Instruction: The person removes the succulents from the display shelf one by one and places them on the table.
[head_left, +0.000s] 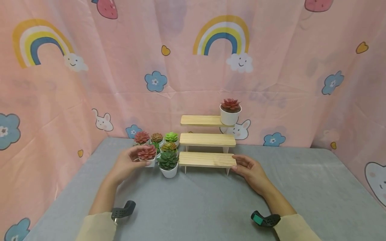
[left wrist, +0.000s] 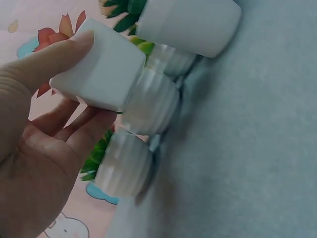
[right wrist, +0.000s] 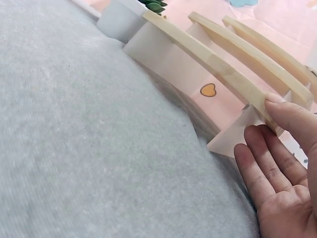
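My left hand pinches a potted succulent with red rosette leaves. In the left wrist view its square white pot is tilted and held off the table, between the thumb and the fingers. Other potted succulents stand close by, among them a dark green one in a round white pot. My right hand grips the right end of the lowest step of a three-step wooden display stand. In the right wrist view the thumb lies on the board's end, with fingers beneath it near the white support.
A red succulent in a white pot sits at the right end of the top step. Behind the left hand stand several more succulents, including a bright green one. The grey cloth-covered table meets a pink printed curtain at the back.
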The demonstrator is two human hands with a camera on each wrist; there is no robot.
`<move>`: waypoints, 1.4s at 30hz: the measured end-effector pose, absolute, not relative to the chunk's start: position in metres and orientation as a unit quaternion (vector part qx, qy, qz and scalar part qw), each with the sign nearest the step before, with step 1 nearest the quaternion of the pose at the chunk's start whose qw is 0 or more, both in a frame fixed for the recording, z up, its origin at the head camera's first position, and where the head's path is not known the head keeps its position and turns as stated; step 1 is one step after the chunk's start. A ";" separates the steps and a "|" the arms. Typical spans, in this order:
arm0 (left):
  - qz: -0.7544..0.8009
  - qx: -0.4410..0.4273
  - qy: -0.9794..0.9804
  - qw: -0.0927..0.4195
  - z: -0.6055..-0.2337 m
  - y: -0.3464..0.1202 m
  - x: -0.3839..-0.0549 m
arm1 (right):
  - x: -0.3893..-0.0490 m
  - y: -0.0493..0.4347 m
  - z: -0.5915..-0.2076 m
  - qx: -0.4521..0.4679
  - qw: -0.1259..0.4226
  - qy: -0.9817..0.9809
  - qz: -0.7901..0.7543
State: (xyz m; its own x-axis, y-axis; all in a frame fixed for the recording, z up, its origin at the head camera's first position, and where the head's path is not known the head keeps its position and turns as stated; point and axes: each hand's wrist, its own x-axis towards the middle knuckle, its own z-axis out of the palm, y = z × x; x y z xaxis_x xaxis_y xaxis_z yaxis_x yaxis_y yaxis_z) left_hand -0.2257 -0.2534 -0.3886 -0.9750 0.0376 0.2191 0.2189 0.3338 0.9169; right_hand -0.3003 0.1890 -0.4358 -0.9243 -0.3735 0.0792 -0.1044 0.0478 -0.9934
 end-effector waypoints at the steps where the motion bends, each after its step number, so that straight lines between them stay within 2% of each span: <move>1: -0.573 -0.082 -0.812 0.078 -0.390 -0.253 -0.226 | -0.300 0.189 -0.436 -0.166 0.100 0.717 -0.669; 42: -0.576 -0.051 -0.815 0.041 -0.405 -0.256 -0.227 | -0.299 0.188 -0.433 -0.161 0.104 0.724 -0.663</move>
